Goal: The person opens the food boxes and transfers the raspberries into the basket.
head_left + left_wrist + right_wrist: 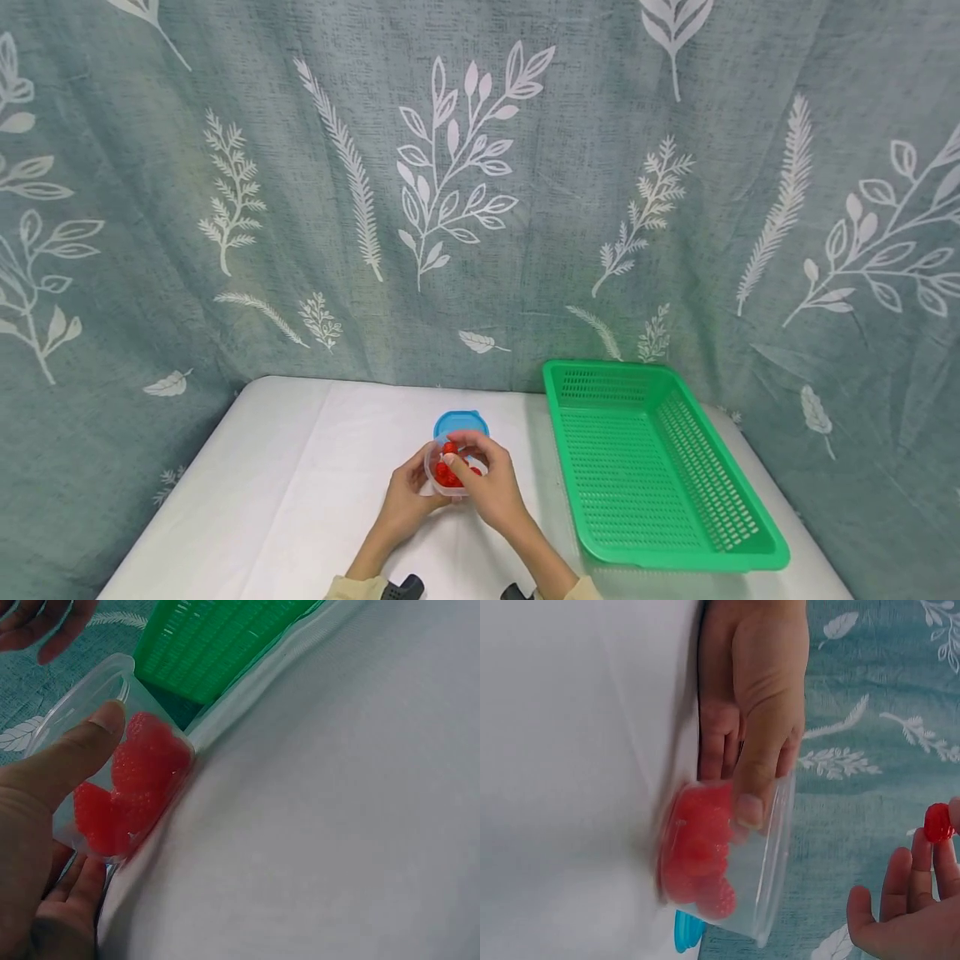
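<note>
A clear plastic tub (454, 492) stands on the white table, with several bumpy red raspberries (150, 761) piled in its lower part. My left hand (407, 502) grips the tub from the side; in the left wrist view its thumb (90, 742) presses the wall near the rim. Above the tub's mouth, my right hand (495, 487) pinches one raspberry (937, 823) between thumb and fingertips, and the right wrist view shows it raised apart from the pile. Just behind the tub lies a blue lid (461, 422), partly covered by the right hand in the head view.
A large green plastic basket (660, 560) with slotted walls sits on the right of the white table (300, 483). Behind the table hangs a grey-green curtain (525, 275) with white leaf prints.
</note>
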The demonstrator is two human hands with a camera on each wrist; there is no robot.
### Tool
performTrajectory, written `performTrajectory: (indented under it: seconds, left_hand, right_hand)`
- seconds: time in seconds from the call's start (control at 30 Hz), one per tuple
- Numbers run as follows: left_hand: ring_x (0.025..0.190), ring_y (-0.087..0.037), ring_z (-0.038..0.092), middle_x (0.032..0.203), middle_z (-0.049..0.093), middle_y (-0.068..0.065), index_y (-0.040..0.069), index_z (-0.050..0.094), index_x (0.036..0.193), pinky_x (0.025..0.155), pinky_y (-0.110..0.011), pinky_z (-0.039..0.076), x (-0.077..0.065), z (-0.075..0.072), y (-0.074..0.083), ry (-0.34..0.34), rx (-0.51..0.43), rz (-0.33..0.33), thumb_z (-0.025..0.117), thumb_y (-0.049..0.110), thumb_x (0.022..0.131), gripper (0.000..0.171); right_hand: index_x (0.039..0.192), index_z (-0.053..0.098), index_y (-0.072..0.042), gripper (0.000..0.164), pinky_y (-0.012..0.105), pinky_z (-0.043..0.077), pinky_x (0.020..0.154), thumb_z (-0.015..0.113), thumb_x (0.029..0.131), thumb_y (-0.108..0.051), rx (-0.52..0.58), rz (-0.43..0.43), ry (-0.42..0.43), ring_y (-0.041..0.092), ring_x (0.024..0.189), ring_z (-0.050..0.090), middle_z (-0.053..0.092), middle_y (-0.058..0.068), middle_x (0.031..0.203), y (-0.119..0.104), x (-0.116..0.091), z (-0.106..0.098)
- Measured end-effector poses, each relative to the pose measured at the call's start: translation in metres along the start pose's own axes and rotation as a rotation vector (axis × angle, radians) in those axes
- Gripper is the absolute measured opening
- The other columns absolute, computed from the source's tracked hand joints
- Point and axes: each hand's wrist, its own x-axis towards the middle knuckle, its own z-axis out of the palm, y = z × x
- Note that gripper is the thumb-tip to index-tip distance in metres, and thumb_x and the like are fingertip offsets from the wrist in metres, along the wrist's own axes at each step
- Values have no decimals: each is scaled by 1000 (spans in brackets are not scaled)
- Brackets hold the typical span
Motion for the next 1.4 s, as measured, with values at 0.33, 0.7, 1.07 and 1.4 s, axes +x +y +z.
performTrajectory:
  seconds: [0.33,0.7,1.07,1.4]
  left_hand:
    - [142,-35,47,146,57,-18,3,48,150,118,-44,35,0,4,1,16,-2,-52,89,4,74,86]
    - [146,-33,43,150,54,-12,6,46,151,119,-48,33,-3,4,3,15,11,-77,92,15,74,90]
    - [145,-32,44,149,56,-13,6,49,150,119,-42,33,-1,3,2,16,0,-103,90,6,73,87]
    - [147,-32,42,151,54,-10,9,48,151,119,-46,33,-1,4,1,20,-8,-104,92,10,73,89]
  right_hand:
    - [126,66,4,29,19,56,94,65,97,-3,148,82,-47,23,105,64,66,21,125,-24,-23,-20]
    - [117,69,5,23,23,57,93,69,95,-4,113,-47,-68,14,99,67,71,20,111,-36,-39,-61]
    - [121,60,16,34,23,61,85,70,94,-2,160,20,-31,12,98,69,72,0,109,-55,-36,-115]
    - [126,61,11,33,20,58,89,66,98,-6,26,-52,16,5,104,68,71,-10,112,-60,1,-172]
